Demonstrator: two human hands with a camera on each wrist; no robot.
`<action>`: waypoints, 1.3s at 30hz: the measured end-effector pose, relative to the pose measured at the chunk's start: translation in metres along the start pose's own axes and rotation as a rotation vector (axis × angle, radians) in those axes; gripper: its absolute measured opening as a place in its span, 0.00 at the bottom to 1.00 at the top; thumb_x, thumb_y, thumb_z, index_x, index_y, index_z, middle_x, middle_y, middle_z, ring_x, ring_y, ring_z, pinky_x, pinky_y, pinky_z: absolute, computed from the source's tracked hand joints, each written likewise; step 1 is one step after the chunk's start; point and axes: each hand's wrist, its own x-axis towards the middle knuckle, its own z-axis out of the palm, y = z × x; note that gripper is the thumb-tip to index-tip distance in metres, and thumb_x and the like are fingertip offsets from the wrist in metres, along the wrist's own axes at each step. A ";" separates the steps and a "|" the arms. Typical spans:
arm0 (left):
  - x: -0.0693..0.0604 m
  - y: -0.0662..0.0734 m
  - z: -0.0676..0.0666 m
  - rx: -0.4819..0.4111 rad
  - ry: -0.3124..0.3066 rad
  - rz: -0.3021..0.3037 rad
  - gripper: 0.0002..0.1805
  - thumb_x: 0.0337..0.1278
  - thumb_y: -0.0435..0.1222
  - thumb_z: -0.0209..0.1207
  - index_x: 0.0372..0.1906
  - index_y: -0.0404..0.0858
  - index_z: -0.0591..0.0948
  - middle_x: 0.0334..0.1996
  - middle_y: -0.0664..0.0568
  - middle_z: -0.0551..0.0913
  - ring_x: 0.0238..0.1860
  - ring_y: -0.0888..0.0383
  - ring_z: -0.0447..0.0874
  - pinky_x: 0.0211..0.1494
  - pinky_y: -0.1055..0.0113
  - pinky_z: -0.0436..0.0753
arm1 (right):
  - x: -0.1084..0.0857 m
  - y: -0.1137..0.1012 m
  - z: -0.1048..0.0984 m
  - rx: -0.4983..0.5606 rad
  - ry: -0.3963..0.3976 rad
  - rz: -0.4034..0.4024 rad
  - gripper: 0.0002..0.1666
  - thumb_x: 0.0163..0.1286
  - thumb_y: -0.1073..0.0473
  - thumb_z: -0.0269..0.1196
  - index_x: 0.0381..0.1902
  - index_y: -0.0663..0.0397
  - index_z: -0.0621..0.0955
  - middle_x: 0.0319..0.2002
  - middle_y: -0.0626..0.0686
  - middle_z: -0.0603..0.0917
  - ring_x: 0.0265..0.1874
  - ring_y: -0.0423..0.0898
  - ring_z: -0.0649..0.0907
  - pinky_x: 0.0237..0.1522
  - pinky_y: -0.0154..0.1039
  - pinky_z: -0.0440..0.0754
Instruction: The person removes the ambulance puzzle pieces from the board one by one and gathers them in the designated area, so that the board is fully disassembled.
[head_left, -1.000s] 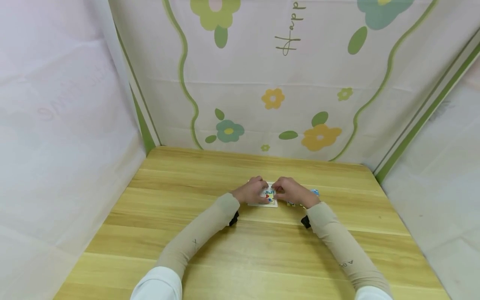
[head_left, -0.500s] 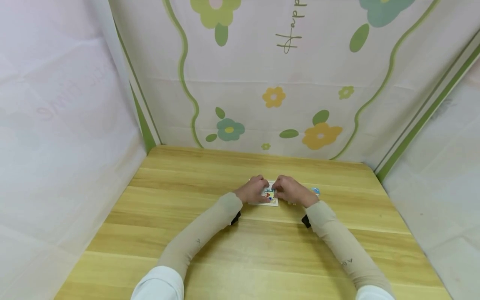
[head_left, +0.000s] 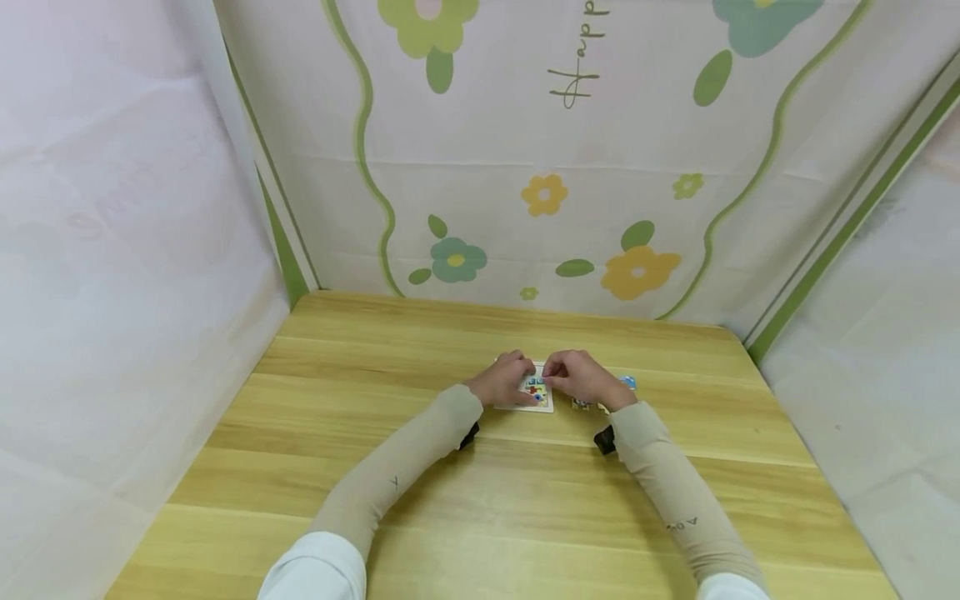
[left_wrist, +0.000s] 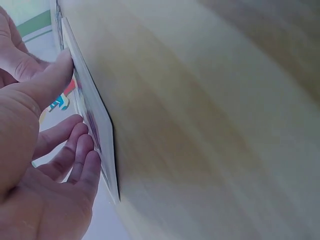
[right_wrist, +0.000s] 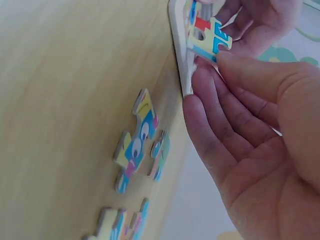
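A white-rimmed jigsaw board (right_wrist: 178, 42) lies flat on the table with colourful pieces in it. My left hand (head_left: 504, 382) rests at its left side. In the left wrist view, that hand's fingertips (left_wrist: 90, 160) touch the board's face, and its thumb reaches over the pieces. My right hand (head_left: 583, 377) is over the board's right edge. Between its thumb and fingers it pinches a yellow, blue and red jigsaw piece (right_wrist: 222, 39), tilted up from the board. The lower fingers touch the board near its corner. My left hand partly hides the pieces in the head view.
Several loose jigsaw pieces (right_wrist: 136, 142) lie on the wooden table (head_left: 480, 517) to the right of the board; one blue piece (head_left: 628, 382) shows beyond my right wrist. Fabric walls (head_left: 480, 150) with flower prints enclose the table at the back and both sides.
My right fingers have shifted slightly at the board's right edge, and the loose pieces below that hand show more than half a second ago. My left hand has stayed in place on the board.
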 end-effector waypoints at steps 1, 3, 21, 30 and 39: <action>0.000 0.000 0.000 0.006 -0.003 -0.001 0.32 0.67 0.49 0.70 0.67 0.36 0.79 0.59 0.46 0.78 0.54 0.55 0.73 0.61 0.64 0.76 | -0.001 0.000 0.000 0.013 0.009 0.006 0.03 0.78 0.61 0.65 0.42 0.53 0.86 0.38 0.49 0.88 0.35 0.41 0.83 0.41 0.38 0.83; 0.001 -0.001 0.000 0.010 -0.008 -0.006 0.32 0.67 0.50 0.70 0.67 0.36 0.79 0.59 0.46 0.78 0.54 0.55 0.73 0.61 0.64 0.76 | -0.003 0.000 0.000 0.025 0.032 0.008 0.04 0.78 0.61 0.65 0.42 0.53 0.86 0.38 0.49 0.88 0.36 0.42 0.84 0.41 0.38 0.83; 0.002 0.000 0.003 0.001 -0.016 -0.030 0.34 0.66 0.50 0.70 0.70 0.37 0.78 0.63 0.48 0.76 0.57 0.54 0.73 0.64 0.64 0.76 | -0.090 0.067 -0.049 0.070 0.240 0.126 0.08 0.81 0.58 0.62 0.49 0.55 0.86 0.41 0.55 0.88 0.40 0.49 0.86 0.41 0.35 0.83; 0.000 0.002 0.001 0.013 -0.009 -0.030 0.34 0.66 0.49 0.70 0.70 0.36 0.78 0.61 0.47 0.77 0.54 0.55 0.72 0.63 0.64 0.76 | -0.127 0.085 -0.049 0.087 0.277 0.228 0.13 0.82 0.59 0.61 0.53 0.64 0.85 0.45 0.60 0.88 0.41 0.46 0.84 0.40 0.33 0.82; 0.001 0.003 0.001 0.014 -0.019 -0.040 0.33 0.66 0.49 0.71 0.69 0.37 0.78 0.61 0.48 0.77 0.56 0.54 0.71 0.64 0.64 0.75 | -0.127 0.103 -0.034 0.034 0.251 0.268 0.10 0.80 0.59 0.62 0.49 0.58 0.87 0.43 0.55 0.89 0.39 0.40 0.84 0.41 0.33 0.81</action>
